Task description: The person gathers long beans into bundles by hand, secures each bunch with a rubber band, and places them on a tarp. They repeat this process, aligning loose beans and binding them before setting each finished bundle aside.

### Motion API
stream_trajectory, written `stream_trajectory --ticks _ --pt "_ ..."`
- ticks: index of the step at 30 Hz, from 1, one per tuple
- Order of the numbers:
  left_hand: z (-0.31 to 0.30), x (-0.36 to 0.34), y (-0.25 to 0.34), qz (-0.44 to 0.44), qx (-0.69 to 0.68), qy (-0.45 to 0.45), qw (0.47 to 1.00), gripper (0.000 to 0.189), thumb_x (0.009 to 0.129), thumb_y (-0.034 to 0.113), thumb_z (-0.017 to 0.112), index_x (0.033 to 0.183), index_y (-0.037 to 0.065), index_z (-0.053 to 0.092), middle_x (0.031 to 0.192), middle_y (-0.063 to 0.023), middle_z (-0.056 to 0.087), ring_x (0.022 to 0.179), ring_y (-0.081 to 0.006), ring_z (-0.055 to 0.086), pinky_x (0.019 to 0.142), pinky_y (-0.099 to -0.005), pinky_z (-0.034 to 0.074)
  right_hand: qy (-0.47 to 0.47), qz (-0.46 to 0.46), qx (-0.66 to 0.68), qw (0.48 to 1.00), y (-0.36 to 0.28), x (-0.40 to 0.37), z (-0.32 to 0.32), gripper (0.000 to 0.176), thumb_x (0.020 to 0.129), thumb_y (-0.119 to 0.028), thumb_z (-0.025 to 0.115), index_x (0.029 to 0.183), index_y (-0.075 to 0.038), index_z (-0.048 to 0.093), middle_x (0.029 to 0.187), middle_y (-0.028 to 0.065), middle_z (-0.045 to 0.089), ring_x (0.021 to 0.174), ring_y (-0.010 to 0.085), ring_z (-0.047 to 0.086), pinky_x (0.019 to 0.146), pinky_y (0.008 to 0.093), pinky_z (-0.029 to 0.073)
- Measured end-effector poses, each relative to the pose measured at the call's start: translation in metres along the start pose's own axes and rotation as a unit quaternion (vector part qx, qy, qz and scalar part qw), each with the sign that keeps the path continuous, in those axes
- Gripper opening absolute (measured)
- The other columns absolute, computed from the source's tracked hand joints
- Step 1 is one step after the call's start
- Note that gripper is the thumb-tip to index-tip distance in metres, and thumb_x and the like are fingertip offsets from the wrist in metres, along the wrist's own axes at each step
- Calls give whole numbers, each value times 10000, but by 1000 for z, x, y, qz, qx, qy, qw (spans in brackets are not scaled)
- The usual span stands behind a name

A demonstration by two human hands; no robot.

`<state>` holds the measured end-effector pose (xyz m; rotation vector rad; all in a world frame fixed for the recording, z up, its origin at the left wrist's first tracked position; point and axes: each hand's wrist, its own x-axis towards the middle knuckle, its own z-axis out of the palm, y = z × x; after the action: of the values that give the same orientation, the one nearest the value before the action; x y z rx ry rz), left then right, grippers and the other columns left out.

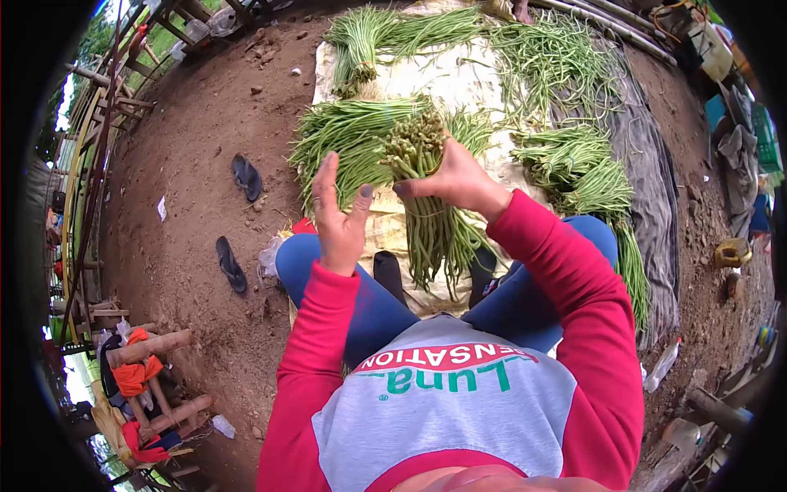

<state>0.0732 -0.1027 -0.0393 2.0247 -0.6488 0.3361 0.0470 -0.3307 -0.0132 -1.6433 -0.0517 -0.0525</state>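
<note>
A thick bundle of long green beans (pixel 438 234) hangs in front of me, its stem ends gathered at the top. My right hand (pixel 459 182) grips it near those ends, thumb across the front. To the left of the bundle, my left hand (pixel 340 217) is raised with fingers and thumb apart, holding nothing. Behind both hands a large pile of long beans (pixel 348 135) lies on the pale sheet (pixel 467 78). Part of that pile is hidden by the held bundle.
More beans lie at the back as a tied bunch (pixel 357 49) and a loose spread (pixel 557 66); further bundles (pixel 586 176) are at the right on a dark tarp (pixel 648 197). Two flip-flops (pixel 246 177) rest on the dirt at left. A yellow container (pixel 732 252) stands far right.
</note>
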Motion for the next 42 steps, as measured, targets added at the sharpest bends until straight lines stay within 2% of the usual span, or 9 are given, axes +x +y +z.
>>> stream_trajectory --ticks 8,14,20,22,26,29,34,37,42 --pt "-73 -44 -53 15 275 20 961 370 931 176 689 1261 21 626 1315 -157 618 1290 -350 525 1135 -468 347 -102 -144 -397 901 -13 45 -108 889 655 -183 875 1409 -85 415 1297 156 581 1235 346 559 1077 432 435" --pt "-47 -35 -48 -144 204 -37 968 285 910 151 694 1141 -15 682 1133 -181 689 1063 -349 648 966 -423 492 -213 -250 -562 759 164 39 -134 558 872 -61 571 1407 -147 438 1437 98 513 1402 292 430 1187 569 260" --pt "-39 -23 -47 -153 211 -73 963 245 900 96 670 1103 -40 688 1115 -186 695 1047 -348 655 961 -419 491 -286 148 -587 743 317 -22 -100 973 748 -158 769 1577 -268 270 1676 187 7 1515 487 89 1088 655 355" --pt "-39 -23 -46 -161 208 -89 961 243 901 84 661 1104 -47 684 1113 -189 694 1047 -348 654 963 -420 489 -342 186 -487 782 319 -10 -119 1009 708 -124 773 1577 -244 274 1670 207 33 1510 501 60 1091 629 376" --pt "-35 -14 -45 -191 214 -86 954 247 900 73 648 1104 -63 677 1105 -198 688 1037 -346 649 971 -426 481 -86 177 -360 912 266 18 -191 594 803 23 540 1381 -112 572 1333 212 618 1227 357 595 1090 415 452" --pt "-32 -13 -45 -195 212 -89 953 253 906 89 648 1106 -63 677 1107 -198 687 1048 -346 644 982 -426 473 121 108 -589 791 248 7 -262 506 840 39 524 1312 -117 615 1256 157 659 1228 320 582 1115 444 401" --pt "-32 -12 -44 -190 230 -96 949 258 922 113 643 1112 -58 680 1120 -198 681 1055 -345 637 986 -424 466 47 353 -693 627 247 -59 -313 710 875 -32 586 1516 -266 388 1629 90 287 1517 362 212 1186 608 250" --pt "-34 -13 -44 -204 230 -94 947 258 926 118 639 1110 -58 680 1119 -195 679 1055 -346 636 986 -421 466 27 290 -596 749 283 -83 -332 720 835 -56 672 1482 -267 437 1622 38 314 1526 331 197 1199 602 236" --pt "-38 -14 -36 -196 244 -98 945 254 928 116 633 1111 -55 679 1114 -196 679 1058 -346 636 983 -421 467 -11 265 -619 739 280 -65 -335 642 814 -237 766 1407 -212 518 1540 22 448 1493 230 299 1222 557 195"
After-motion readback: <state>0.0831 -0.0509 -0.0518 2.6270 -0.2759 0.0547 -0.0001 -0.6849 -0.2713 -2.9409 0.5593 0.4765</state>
